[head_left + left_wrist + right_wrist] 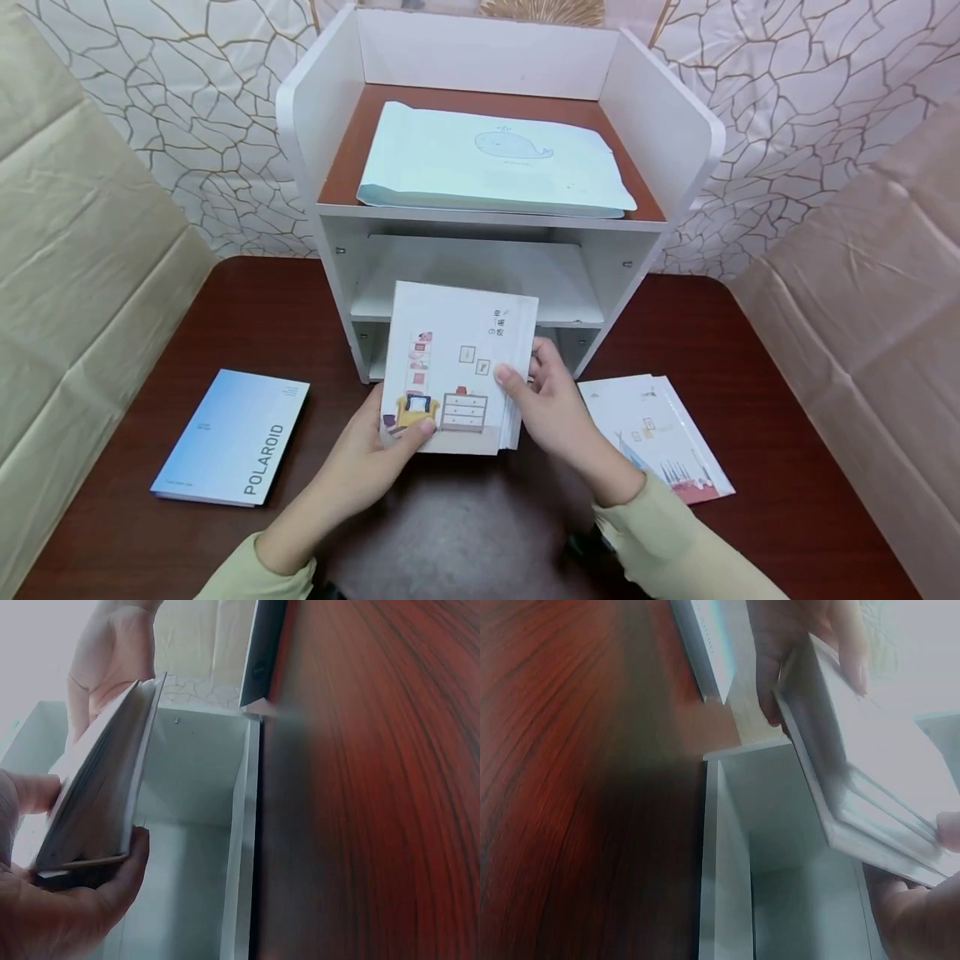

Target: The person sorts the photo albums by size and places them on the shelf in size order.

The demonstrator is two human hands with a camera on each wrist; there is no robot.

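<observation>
I am holding an illustrated book (450, 350) between both hands, off the surface (810, 450) and in front of the white shelf unit (480, 50). My left hand (378, 450) is pinching its lower left corner, the thumb lying on the cover by a yellow armchair and the fingers supporting it underneath. My right hand (551, 408) is gripping the right edge, thumb on top and fingers curling behind. Several layers are showing along the edges; the wrist views are hazy, so I can't tell whether this is one volume or a few together. A blue-and-white POLAROID book (232, 442) is lying to my left, another illustrated book (660, 425) to my right. A whale-printed pouch (442, 158) is resting on the top shelf.
</observation>
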